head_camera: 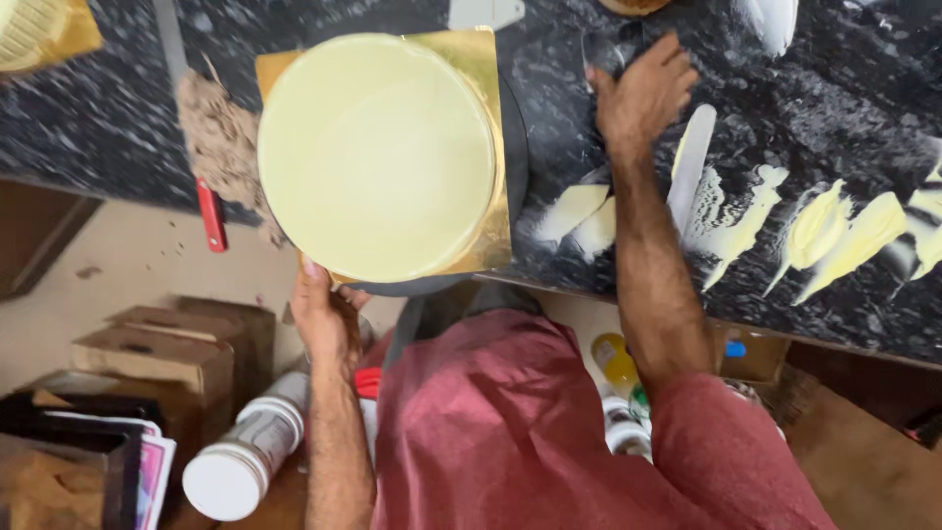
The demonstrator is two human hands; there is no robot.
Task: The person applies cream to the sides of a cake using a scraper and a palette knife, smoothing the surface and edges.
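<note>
Hands (329,319) at turntable (515,147), countertop (844,88)

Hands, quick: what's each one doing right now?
Left hand: shut on the gold cake board edge.
Right hand: open, flat on the counter, holding nothing.

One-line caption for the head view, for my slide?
Left hand grips the gold cake board under a cream-iced cake; right hand rests on the dark counter.

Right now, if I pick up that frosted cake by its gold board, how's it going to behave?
The cake probably feels heavy, since it nearly fills the gold board. Its smooth cream coat looks soft and would likely smear if touched. With only the left hand at one edge, it might tip.
</note>
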